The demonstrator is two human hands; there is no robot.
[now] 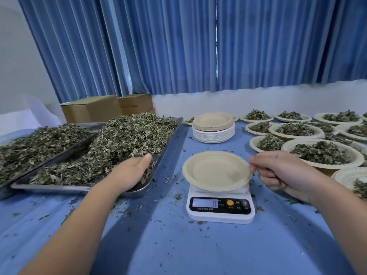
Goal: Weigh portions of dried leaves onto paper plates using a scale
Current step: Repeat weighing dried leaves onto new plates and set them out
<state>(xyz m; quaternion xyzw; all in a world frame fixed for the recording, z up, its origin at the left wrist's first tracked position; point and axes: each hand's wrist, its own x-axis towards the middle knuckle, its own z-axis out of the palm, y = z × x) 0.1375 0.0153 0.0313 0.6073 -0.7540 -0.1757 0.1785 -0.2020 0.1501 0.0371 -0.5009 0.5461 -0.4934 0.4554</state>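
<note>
A white digital scale stands in the middle of the blue table, and its display reads 0. An empty beige paper plate lies on top of it. My right hand pinches this plate's right rim between thumb and fingers. My left hand reaches into the near corner of a metal tray heaped with dried leaves, its fingers curled around a clump of them.
A second tray of leaves overlaps the first on the left. A stack of empty plates stands behind the scale. Several filled plates crowd the right side. Cardboard boxes sit at the back. Leaf crumbs litter the cloth.
</note>
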